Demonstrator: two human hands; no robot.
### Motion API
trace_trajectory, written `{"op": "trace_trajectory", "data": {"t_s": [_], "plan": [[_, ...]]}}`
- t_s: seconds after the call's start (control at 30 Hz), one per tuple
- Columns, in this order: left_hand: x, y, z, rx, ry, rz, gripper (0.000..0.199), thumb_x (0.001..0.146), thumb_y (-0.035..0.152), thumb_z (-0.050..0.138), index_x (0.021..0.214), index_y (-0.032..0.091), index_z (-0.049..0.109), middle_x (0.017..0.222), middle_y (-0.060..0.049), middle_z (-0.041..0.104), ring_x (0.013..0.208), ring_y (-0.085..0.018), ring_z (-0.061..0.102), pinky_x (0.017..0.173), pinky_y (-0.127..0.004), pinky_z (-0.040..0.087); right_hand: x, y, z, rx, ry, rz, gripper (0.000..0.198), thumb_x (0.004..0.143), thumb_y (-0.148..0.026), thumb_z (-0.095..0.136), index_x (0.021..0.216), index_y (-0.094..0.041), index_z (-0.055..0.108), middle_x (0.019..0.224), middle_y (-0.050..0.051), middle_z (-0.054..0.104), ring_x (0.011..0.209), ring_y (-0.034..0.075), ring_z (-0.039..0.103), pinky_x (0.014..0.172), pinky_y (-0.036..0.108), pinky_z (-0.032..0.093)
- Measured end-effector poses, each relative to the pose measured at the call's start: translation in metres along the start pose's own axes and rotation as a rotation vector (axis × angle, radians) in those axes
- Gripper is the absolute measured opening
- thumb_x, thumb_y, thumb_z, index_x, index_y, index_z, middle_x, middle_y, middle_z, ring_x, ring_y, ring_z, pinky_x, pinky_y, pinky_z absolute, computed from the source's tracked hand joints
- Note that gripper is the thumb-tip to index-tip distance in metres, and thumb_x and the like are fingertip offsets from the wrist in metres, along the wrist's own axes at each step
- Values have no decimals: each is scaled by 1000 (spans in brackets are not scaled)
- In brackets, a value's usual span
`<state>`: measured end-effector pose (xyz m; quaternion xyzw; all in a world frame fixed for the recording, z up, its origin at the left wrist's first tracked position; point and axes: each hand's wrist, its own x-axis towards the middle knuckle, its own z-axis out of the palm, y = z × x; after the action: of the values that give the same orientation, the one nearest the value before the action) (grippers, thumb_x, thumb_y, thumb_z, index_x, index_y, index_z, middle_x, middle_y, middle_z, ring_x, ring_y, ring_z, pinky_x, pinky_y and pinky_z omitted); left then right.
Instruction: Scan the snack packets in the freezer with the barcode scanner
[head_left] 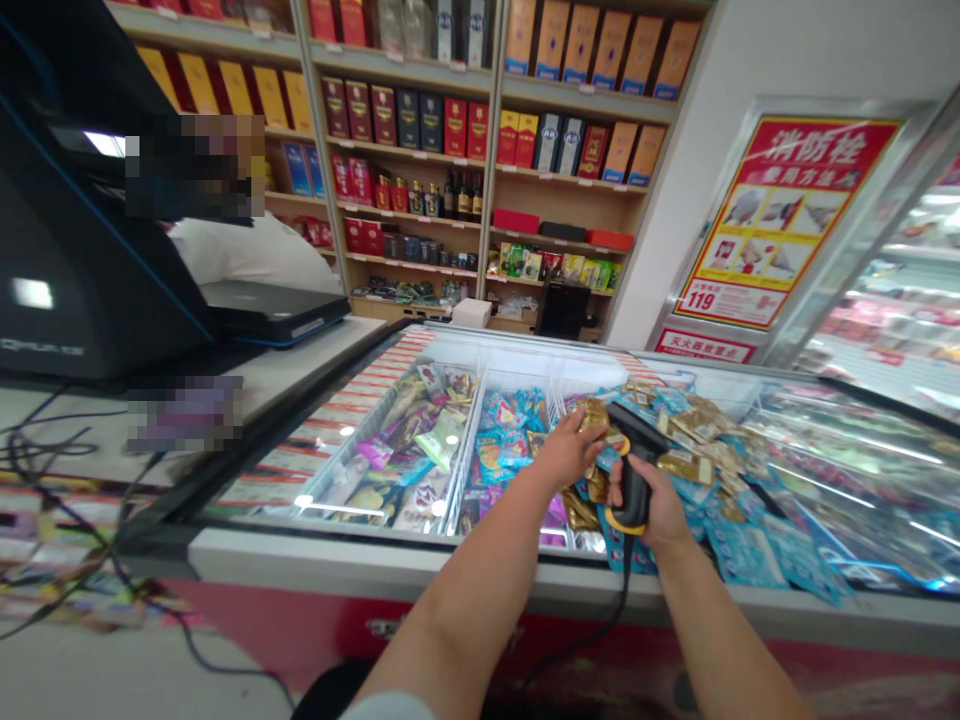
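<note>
Over the freezer (480, 566): 2 bare hands at work nr the front edge, R of the blue-packed bin. Judged mid-job — scanner and 1 packet are together, nothing set aside that I can see.

Heap: gold packets (701, 425) + blue packets (750, 552) lie loose & mixed to R of the hands, some blue ones over the front rim. Which are dealt with vs left: can't tell; approx. count not poss.

L hand (568, 450): fingers part spread, at 1 gold packet (593, 412); pinching it or just pressing — can't tell.

R hand (664, 500): wrapped round grip of handheld scanner (636, 480), fingers closed.

Scanner: black w/ yellow trim, head up just beside gold packet. Whether it's reading: not visible.

Cord (625, 578): hangs from scanner's grip, down over freezer front.
</note>
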<state>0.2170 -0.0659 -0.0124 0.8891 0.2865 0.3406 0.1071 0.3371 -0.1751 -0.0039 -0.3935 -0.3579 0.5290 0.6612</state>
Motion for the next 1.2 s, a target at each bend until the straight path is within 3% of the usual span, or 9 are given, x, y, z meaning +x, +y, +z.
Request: {"op": "trace_trajectory", "data": {"t_s": [0.13, 0.3, 0.4, 0.5, 0.63, 0.8, 0.9, 1.03, 1.2], "plan": [[3, 2, 2, 37, 83, -10, 46, 90, 41, 39, 131, 22, 49, 145, -12, 36, 134, -27, 30, 107, -47, 27, 0, -1, 1, 64, 23, -15, 24, 71, -40, 66, 76, -17, 58, 59, -1, 60, 38, 12, 51, 38, 24, 41], [2, 7, 1, 7, 197, -220, 69, 83, 56, 45, 140, 17, 36, 146, -16, 34, 134, -30, 30, 107, -45, 28, 1, -2, 1, 123, 36, -26, 26, 71, -40, 65, 84, -18, 58, 62, -3, 61, 38, 11, 52, 36, 24, 42], [2, 5, 1, -117, 78, -297, 66, 90, 55, 27, 140, 13, 36, 142, -16, 40, 133, -25, 33, 107, -39, 28, 2, -1, 1, 145, 60, -36, 28, 70, -40, 66, 87, -18, 57, 63, -3, 61, 38, 11, 52, 36, 23, 43], [1, 4, 0, -123, -42, -234, 63, 91, 53, 23, 139, 15, 39, 143, -14, 39, 135, -23, 31, 109, -37, 24, 3, 0, 1, 142, 69, -65, 31, 70, -40, 66, 88, -18, 56, 61, -4, 60, 37, 11, 52, 35, 23, 42], [-1, 8, -1, 11, 119, -261, 61, 89, 54, 34, 138, 18, 41, 151, -13, 25, 138, -26, 23, 108, -41, 25, 4, 2, 2, 121, 61, -129, 34, 70, -41, 66, 93, -18, 55, 64, -3, 61, 38, 12, 54, 35, 23, 42], [-3, 18, -9, 98, 212, -393, 56, 87, 54, 39, 129, 19, 51, 139, -15, 45, 127, -28, 41, 103, -45, 32, 4, 2, 2, 120, 84, -145, 37, 69, -41, 66, 95, -18, 54, 68, -1, 64, 38, 14, 55, 34, 24, 42], [-11, 24, -19, 151, 219, -341, 51, 89, 50, 37, 126, 19, 55, 136, -14, 48, 125, -29, 42, 101, -48, 33, 3, 1, 1, 122, 85, -140, 38, 69, -42, 66, 96, -18, 54, 69, 0, 65, 38, 13, 54, 33, 24, 42], [-28, 34, -37, 145, 224, -119, 41, 91, 42, 38, 116, 19, 61, 122, -11, 59, 116, -24, 50, 101, -43, 35, 2, -1, 2, 117, 69, -174, 37, 69, -42, 66, 94, -18, 54, 67, -1, 65, 37, 13, 53, 33, 23, 40], [-51, 47, -53, -14, 82, 16, 39, 89, 43, 44, 115, 19, 61, 113, -9, 64, 110, -23, 53, 97, -39, 40, 2, 1, 15, 104, 133, -232, 38, 68, -44, 67, 93, -18, 55, 65, -3, 61, 38, 11, 51, 36, 24, 40]]}}
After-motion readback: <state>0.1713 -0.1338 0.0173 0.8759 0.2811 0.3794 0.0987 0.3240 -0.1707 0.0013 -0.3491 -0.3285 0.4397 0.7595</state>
